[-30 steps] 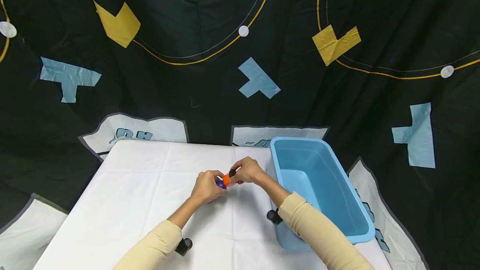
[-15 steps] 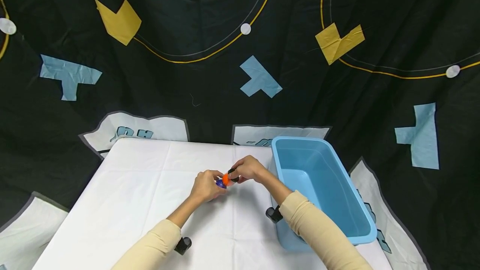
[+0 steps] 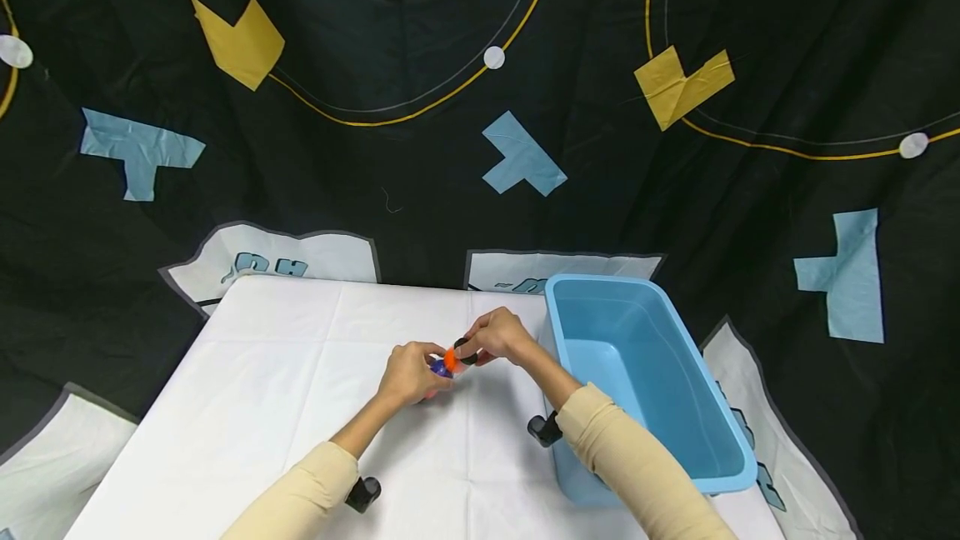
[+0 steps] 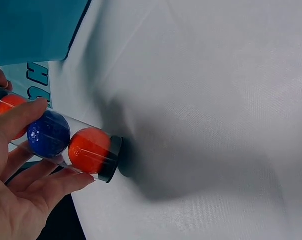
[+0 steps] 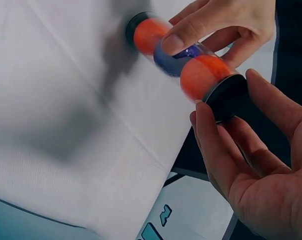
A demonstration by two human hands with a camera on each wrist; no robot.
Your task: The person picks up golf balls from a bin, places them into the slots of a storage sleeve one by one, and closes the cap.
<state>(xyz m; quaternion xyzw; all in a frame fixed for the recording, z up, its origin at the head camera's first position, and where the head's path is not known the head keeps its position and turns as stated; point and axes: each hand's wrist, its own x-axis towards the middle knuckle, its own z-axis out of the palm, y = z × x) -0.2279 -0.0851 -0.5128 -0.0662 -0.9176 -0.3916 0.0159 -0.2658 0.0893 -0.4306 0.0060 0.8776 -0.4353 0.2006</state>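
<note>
A clear tube holds a blue ball between two orange balls. Black caps sit on both ends. My left hand grips the tube around its middle, thumb on one side and fingers on the other. At the end nearer the tub, my right hand pinches the black cap between thumb and fingers. The other black cap is untouched at the far end. The tube is held tilted above the white table, and its shadow falls on the cloth.
To the right stands a light blue tub on the table, beside my right forearm. Behind the table hangs a black cloth with blue and yellow shapes. Small black devices show under both wrists.
Both hands stay nearly in place. The black cap in my right fingers has tilted and shows more, and a sliver of orange now appears below my left hand. The head view shifts slightly.
</note>
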